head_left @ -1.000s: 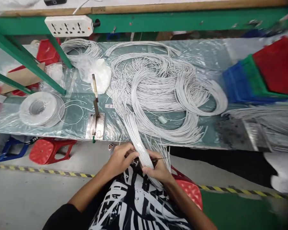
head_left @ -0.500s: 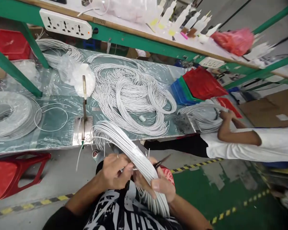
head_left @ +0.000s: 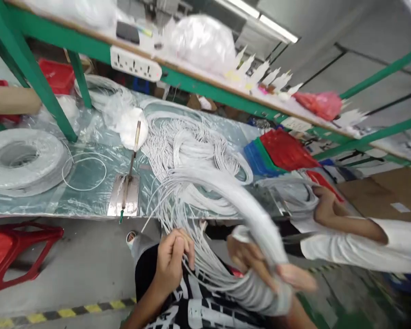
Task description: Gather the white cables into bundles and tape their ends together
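Note:
A thick bundle of white wires (head_left: 239,201) arcs up from my lap over the table's front edge. My right hand (head_left: 260,267) is wrapped round its lower end, blurred by motion. My left hand (head_left: 173,260) is closed in a pinch on a few loose strands (head_left: 205,269) of the same bundle, just left of the right hand. More white wires (head_left: 192,146) lie in a tangled heap on the plastic-covered table (head_left: 85,203) behind.
A metal lever cutter (head_left: 126,192) stands on the table's front. A large wire coil (head_left: 20,160) lies at left. Stacked blue, green and red trays (head_left: 281,153) sit at right. A co-worker's arm in a white sleeve (head_left: 349,235) reaches in. A red stool (head_left: 13,251) stands below.
The bundle has swung up and to the right with my right hand. My left hand has moved from the bundle's middle to loose strands. The view has tilted upward.

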Motion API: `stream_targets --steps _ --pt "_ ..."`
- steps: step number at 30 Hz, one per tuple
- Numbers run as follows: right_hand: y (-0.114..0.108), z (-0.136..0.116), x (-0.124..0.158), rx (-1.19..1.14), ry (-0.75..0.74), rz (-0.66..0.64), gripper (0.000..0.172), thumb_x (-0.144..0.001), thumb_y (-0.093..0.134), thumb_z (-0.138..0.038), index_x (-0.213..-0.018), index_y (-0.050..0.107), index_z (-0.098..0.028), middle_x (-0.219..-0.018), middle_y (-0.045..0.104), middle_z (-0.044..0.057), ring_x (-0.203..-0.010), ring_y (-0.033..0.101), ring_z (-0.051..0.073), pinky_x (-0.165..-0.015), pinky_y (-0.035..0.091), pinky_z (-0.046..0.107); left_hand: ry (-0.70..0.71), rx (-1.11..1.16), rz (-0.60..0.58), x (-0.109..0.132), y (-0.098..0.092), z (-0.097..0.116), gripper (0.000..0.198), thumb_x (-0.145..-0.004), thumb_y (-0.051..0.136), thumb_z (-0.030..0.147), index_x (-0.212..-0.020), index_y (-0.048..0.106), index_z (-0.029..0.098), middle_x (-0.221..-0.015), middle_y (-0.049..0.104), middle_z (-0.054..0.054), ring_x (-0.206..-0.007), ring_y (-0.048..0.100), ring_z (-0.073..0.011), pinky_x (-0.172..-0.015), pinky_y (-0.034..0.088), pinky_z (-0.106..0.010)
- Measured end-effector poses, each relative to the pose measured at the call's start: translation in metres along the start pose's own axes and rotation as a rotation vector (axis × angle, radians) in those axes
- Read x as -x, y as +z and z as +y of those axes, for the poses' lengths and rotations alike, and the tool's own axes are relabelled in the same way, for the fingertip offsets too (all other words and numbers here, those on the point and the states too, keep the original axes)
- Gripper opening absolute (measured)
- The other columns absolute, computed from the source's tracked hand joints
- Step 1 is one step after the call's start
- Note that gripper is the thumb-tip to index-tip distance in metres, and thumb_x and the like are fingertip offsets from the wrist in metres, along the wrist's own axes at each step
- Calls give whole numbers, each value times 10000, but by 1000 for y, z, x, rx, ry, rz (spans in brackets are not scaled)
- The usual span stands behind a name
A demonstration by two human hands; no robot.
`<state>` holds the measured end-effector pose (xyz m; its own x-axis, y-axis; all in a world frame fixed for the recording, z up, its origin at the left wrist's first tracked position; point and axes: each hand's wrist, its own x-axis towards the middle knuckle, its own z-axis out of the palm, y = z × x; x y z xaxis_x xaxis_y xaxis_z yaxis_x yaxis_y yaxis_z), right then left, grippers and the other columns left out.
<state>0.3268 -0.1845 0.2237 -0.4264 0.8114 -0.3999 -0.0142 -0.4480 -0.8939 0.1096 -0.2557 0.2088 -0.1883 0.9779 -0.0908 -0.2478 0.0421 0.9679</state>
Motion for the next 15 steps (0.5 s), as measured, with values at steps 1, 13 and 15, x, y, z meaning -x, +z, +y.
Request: stream_targets --steps 1,13,15 --pt "8 -2 -6 -52 -24 -44 815 -515 719 -1035 -744 380 -330 -326 176 -105 -348 149 156 -480 302 380 20 -29 -2 -6 5 13 610 -1086 593 827 -851 632 265 -750 713 -34 -525 606 -183 -597 519 -374" --pt "33 -8 -40 -270 -31 -289 643 -610 889 -821 -772 514 -325 -405 496 -81 -366 418 194 -542 392 352 -96 -233 -146 -59 37 82 619 -1005 763 799 -797 523 267 -613 615 14 -514 544 -169 -557 419 -323" --pt "28 -21 -38 -241 -16 -286 586 -618 940 -771 -813 610 -328 -559 679 -35 -457 556 230 -590 471 388 -90 -221 -167 -59 36 78 619 -1055 679 811 -799 508 274 -587 614 15 -476 540 -168 -528 408 -323"
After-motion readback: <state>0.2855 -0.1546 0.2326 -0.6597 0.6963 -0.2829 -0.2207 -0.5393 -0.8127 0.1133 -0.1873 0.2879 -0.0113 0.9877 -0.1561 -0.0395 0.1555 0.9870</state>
